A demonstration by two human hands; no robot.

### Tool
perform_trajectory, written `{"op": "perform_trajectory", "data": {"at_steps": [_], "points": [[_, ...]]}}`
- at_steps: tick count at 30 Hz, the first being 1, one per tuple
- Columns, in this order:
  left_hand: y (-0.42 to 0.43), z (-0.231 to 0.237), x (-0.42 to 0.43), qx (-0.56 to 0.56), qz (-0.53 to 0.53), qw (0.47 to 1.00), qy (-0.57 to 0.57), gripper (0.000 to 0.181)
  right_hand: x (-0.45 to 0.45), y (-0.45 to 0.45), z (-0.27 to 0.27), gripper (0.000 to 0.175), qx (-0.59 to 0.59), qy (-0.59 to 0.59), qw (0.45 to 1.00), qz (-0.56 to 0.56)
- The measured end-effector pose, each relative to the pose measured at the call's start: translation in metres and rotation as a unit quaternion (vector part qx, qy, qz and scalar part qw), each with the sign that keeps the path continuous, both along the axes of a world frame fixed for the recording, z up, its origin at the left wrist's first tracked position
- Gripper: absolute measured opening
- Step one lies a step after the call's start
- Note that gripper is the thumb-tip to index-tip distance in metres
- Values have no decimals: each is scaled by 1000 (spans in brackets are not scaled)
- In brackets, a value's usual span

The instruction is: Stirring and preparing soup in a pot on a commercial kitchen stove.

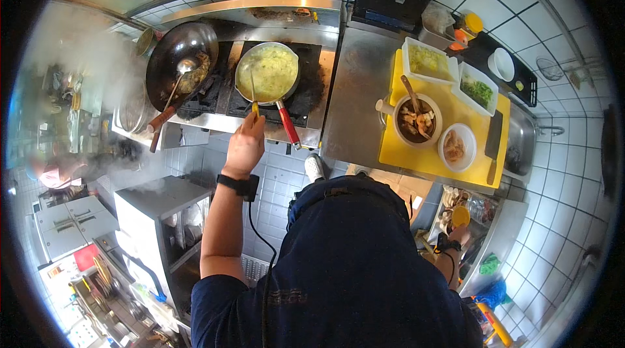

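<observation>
My left hand [248,145] grips the yellow handle of a utensil [255,106], whose far end dips into pale yellow-green food in a saucepan [291,85] on the stove. The pan's red handle [287,126] points back towards me. To its left, a black wok [163,50] sits tilted with a metal ladle [185,66] and browned food inside. At the lower right my right hand [459,234] is beside a round yellow object [460,216], over an open drawer or compartment [493,231] with several items; whether the fingers hold that object is unclear.
On the steel counter [356,79] lies a yellow cutting board [390,152] with a cleaver [494,135], a pot of brown food [438,113], a white bowl [471,148] and two trays of chopped greens [476,90]. A sink [525,133] adjoins it. Steam [93,55] rises at left.
</observation>
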State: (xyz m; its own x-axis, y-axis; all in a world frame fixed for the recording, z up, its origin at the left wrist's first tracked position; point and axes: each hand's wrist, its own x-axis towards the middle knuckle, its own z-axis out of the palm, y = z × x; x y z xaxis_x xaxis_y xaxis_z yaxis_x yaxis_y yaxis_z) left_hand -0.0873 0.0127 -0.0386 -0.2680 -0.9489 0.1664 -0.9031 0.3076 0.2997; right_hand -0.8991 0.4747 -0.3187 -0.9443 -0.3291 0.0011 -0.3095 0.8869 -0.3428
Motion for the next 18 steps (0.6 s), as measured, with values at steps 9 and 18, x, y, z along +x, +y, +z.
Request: {"op": "perform_trajectory", "data": {"at_steps": [9,18], "points": [[30,7,-13,21,189,925,329,24,59,-65,52,46,-180,-163,952,-186],[45,25,5,41,244,606,756,34,9,-56,40,54,-170,-95,971,-138]]}}
